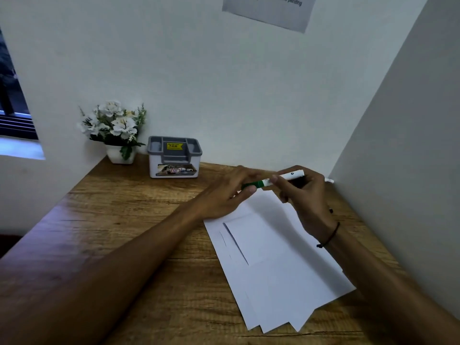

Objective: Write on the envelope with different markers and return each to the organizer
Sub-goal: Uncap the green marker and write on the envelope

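A white marker with a green cap (278, 179) is held level above the far end of the papers. My right hand (302, 195) grips its white barrel. My left hand (230, 192) pinches the green cap end. Below them a small white envelope (254, 239) lies on several fanned white sheets (281, 282). The grey and white organizer (174, 156) stands at the back of the desk, left of both hands; no markers are visible in its compartments.
A white pot of white flowers (114, 131) stands in the back left corner beside the organizer. White walls close the wooden desk (124, 220) at the back and right. Another marker's tip (329, 180) shows by the right wall behind my right hand.
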